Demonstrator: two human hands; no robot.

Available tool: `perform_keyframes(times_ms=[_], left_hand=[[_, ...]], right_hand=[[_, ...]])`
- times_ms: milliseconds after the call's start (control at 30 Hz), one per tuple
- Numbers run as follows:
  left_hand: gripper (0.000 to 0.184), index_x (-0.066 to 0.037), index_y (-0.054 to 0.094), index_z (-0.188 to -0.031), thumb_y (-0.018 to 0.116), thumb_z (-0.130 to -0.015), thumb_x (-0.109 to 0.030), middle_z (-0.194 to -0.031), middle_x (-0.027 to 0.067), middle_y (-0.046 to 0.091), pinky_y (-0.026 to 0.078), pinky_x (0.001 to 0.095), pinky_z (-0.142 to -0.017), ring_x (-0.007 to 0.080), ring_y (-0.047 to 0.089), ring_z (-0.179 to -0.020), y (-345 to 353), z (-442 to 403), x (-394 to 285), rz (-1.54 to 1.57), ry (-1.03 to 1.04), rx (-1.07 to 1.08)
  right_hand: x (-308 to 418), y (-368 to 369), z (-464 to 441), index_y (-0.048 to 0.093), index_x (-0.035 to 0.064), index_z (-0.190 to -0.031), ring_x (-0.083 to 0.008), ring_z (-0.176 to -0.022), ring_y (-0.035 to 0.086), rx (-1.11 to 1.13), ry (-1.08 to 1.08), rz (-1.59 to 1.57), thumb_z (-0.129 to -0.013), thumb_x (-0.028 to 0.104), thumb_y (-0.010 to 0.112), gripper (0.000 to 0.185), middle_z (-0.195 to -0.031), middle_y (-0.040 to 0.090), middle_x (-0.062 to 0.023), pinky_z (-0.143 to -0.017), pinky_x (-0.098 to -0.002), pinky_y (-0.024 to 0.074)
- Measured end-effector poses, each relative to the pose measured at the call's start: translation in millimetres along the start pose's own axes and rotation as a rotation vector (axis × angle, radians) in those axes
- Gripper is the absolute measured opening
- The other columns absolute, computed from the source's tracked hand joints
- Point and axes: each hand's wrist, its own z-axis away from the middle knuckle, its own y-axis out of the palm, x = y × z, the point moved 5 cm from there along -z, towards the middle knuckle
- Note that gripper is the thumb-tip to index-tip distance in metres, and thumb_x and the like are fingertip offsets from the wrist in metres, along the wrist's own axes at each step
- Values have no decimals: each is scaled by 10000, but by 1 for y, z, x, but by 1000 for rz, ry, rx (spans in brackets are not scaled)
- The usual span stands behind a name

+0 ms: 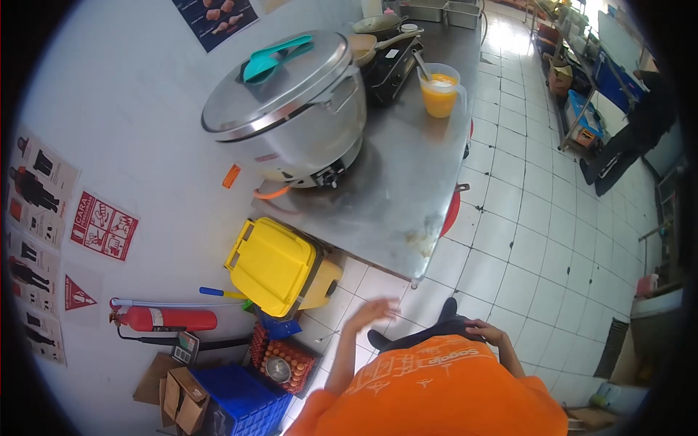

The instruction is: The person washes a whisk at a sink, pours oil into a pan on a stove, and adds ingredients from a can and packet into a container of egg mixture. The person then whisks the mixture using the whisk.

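Note:
My left hand (373,312) hangs in the air in front of my orange shirt (436,385). Its fingers are loosely stretched, slightly blurred, with nothing in them. Close by on the left stands a yellow lidded bin (269,265). My right hand (486,332) is by the hem of the shirt, against my dark trousers; the fingers lie fairly flat and I see nothing held. Ahead is a steel table (407,189) bearing a large metal rice cooker (298,145) with teal utensils (273,57) on its lid, and a clear jug (439,91) of orange liquid with a utensil handle sticking out.
A portable stove (392,73) and pans (374,45) sit behind the cooker. On the left are a fire extinguisher (171,318), egg trays (294,356) with a metal bowl (278,369), and a blue crate (240,400). Another person (632,127) stands across the tiled floor (538,269).

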Motion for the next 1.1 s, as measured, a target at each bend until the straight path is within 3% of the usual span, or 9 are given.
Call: perform_keyframes(times_ms=[100,267,400,600,733,833,900,1033,1100], left_hand=[[573,-50,426,-1393,496,-971,-431,-1185,101,637,470,330,-927,200,615,-1047,-53,-67,-77,-19,187,-483],[694,-164,235,-1479,551,-928,-444,-1479,84,326,369,516,-1002,287,421,-1273,-149,-112,-172,129,416,-996],[682,-231,249,-1457,611,-899,-383,-1461,34,363,362,599,-954,281,376,-1309,-230,-146,-172,30,338,-1239],[699,17,274,-1413,615,-862,-244,-1371,212,463,373,390,-1038,351,469,-1248,-260,-164,-152,-528,509,-1642],[737,26,246,-1437,609,-837,-199,-1383,255,440,337,433,-1064,395,445,-1262,-206,-182,-172,-692,242,-1853],[742,68,227,-1434,587,-828,-164,-1410,273,392,294,479,-1081,401,366,-1318,-105,-246,-221,-731,-189,-2153],[735,50,261,-1426,610,-812,-156,-1409,256,389,285,494,-1080,398,333,-1333,-63,-313,-248,-997,516,-1994],[344,-75,560,-1234,592,-904,-167,-1237,130,569,349,399,-1049,308,505,-1183,16,-468,-289,-542,619,-1075],[381,-31,549,-1206,639,-889,-221,-1186,159,581,397,387,-994,305,533,-1130,47,-521,-308,-708,733,-1002]], right_hand=[[-51,-84,25,582,140,-1244,-252,-1259,464,-238,206,34,-718,473,774,651,-1310,552,-114,-990,-392,397],[-191,-213,20,611,115,-1146,-286,-1046,622,-292,475,885,-738,431,757,536,-1075,662,-139,-882,-368,495],[-164,-226,18,596,107,-1139,-254,-863,665,-622,410,242,-759,391,737,495,-984,672,-129,-690,-386,530],[56,-275,-53,584,93,-1148,-180,-702,638,-527,15,53,-810,332,686,426,-888,663,-72,-531,-350,494],[346,-374,-134,576,22,-1116,-146,-773,599,-889,-732,543,-891,199,614,289,-852,634,-57,-697,-286,481],[553,-361,-154,566,50,-1154,-185,-929,639,-625,-987,252,-897,183,624,295,-993,660,-96,-824,-308,485],[664,-337,-170,570,49,-1152,-193,-984,636,-551,-1145,305,-888,175,635,300,-1012,663,-97,-844,-313,490],[808,-269,-199,554,58,-1169,-217,-1024,624,-325,-1220,422,-843,246,689,400,-1084,651,-123,-867,-350,493],[837,-238,-228,542,78,-1193,-233,-1026,618,-240,-1197,495,-780,337,748,530,-1107,643,-132,-878,-381,485]])
